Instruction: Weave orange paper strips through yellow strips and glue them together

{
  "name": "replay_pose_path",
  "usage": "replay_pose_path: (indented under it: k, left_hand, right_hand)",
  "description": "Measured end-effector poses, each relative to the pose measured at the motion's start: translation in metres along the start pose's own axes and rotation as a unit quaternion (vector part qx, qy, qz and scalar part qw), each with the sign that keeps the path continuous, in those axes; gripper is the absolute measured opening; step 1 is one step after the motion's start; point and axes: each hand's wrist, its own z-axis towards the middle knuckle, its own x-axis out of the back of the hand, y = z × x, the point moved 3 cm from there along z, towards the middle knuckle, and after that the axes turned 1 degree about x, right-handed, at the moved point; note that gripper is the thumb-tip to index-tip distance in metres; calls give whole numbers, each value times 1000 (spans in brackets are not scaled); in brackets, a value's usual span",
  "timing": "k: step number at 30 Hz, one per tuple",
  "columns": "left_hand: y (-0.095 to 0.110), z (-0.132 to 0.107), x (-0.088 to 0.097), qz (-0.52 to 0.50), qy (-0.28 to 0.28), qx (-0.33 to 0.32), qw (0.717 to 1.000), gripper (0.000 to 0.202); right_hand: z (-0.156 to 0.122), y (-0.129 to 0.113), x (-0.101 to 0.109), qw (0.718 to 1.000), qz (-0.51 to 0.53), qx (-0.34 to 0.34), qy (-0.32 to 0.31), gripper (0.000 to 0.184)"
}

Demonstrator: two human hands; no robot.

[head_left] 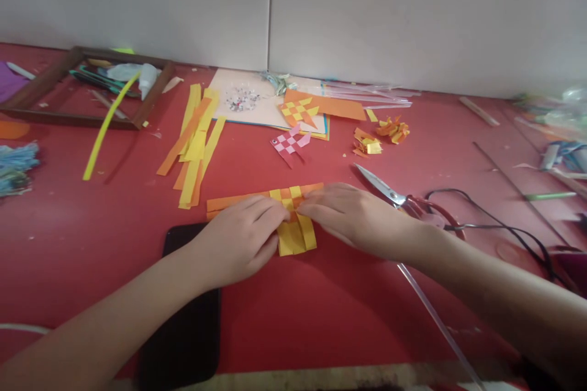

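A half-woven piece of orange and yellow paper strips point(293, 220) lies on the red table point(321, 311) in front of me. My left hand point(241, 238) rests on its left side, fingers pressed together on the strips. My right hand point(353, 217) comes in from the right, its fingertips pinching the strips at the weave's middle. Orange strips stick out to the left, yellow ones hang toward me.
Loose yellow and orange strips point(195, 140) lie left of centre. Scissors point(389, 192) lie by my right wrist. A pink woven fish point(288, 143), an orange woven fish point(300, 111), paper scraps point(367, 143), a wooden frame point(82, 85), a black phone point(183, 330) and a black cable point(504, 229) surround them.
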Motion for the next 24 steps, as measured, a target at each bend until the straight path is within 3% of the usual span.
replay_pose_path:
  k: [10, 17, 20, 24]
  left_hand:
    - [-2, 0, -2, 11, 40, 59, 997, 34]
    - [-4, 14, 7, 24, 7, 81, 996, 35]
    - [-9, 21, 11, 34, -13, 100, 994, 33]
    - [-16, 28, 15, -6, -49, 77, 996, 36]
  right_hand:
    - [9, 6, 7, 998, -11, -23, -66, 29]
    - [11, 3, 9, 996, -17, -25, -87, 24]
    - [12, 3, 6, 994, -10, -61, -91, 22]
    - [13, 7, 5, 990, 30, -117, -79, 22]
